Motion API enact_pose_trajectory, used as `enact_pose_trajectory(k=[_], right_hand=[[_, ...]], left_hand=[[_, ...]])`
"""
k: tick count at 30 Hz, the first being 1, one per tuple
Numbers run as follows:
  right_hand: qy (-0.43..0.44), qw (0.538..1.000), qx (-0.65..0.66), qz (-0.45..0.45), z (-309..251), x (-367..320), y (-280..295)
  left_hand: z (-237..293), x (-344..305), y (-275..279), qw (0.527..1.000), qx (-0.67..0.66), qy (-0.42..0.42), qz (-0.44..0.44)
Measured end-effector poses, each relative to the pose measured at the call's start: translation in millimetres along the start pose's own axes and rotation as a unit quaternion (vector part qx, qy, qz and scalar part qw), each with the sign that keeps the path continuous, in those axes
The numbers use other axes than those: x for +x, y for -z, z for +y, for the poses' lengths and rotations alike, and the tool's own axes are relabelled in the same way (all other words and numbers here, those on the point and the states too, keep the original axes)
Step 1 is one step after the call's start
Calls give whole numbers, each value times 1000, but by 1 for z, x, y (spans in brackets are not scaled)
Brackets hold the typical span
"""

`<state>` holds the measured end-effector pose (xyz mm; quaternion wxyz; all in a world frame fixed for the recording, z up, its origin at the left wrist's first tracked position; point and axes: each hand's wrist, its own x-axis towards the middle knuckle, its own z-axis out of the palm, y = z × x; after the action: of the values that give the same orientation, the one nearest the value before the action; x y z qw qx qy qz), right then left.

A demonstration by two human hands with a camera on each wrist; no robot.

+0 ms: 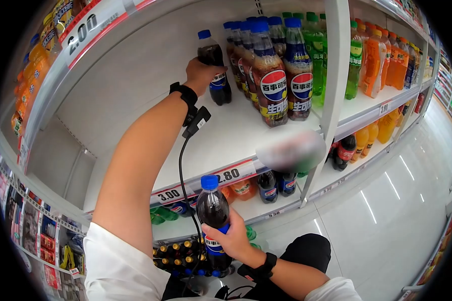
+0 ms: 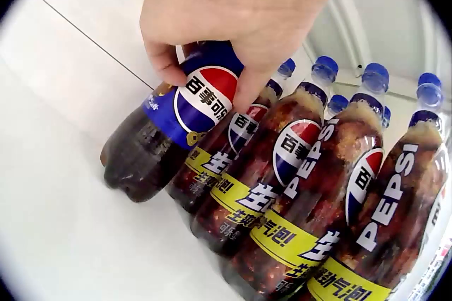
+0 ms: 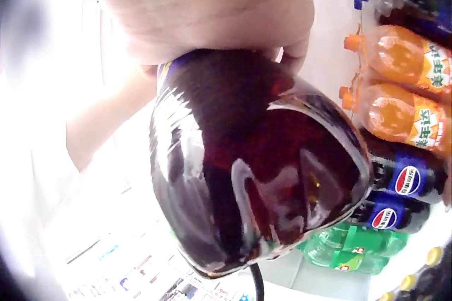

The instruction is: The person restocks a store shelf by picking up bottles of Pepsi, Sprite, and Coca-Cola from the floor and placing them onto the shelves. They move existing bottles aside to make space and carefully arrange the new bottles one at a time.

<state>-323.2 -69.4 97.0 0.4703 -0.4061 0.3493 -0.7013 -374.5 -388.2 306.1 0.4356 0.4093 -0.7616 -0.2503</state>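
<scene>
One bare left hand (image 1: 202,76) grasps a dark plastic cola bottle with blue cap and blue label (image 1: 220,93), fingers and thumb about its upper part; it stands near-upright at a white shelf board (image 1: 226,138), base contact uncertain. Right hand (image 1: 234,238) grips a second blue-capped, blue-labelled cola bottle (image 1: 213,205) round its label, cap up, in front of the shelf edge. Just right of the left-hand bottle: close-set brown cola bottles with yellow-banded labels (image 1: 274,85). Beyond them, green soda bottles (image 1: 316,50); lower down, orange soda bottles (image 3: 402,114). Step in hand, my reading: placing the left-hand bottle, though taking it cannot be ruled out. If placing, next move calls for seating its base flat, loosening the fingers without nudging neighbours, then raising the second bottle past the edge.
</scene>
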Motion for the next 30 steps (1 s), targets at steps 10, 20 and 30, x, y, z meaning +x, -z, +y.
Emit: enact_pose_trajectory(k=[10,20,30], right_hand=[[15,1000,6,-21,-1,8,3],[58,998,12,-1,-4,14,1],[87,995,27,36,-18,11,-2]], left_hand=[[-15,24,-14,998,-61,5,16],[-21,34,-24,1000,-18,-22,5],[-7,7,-18,986,106,56,113]])
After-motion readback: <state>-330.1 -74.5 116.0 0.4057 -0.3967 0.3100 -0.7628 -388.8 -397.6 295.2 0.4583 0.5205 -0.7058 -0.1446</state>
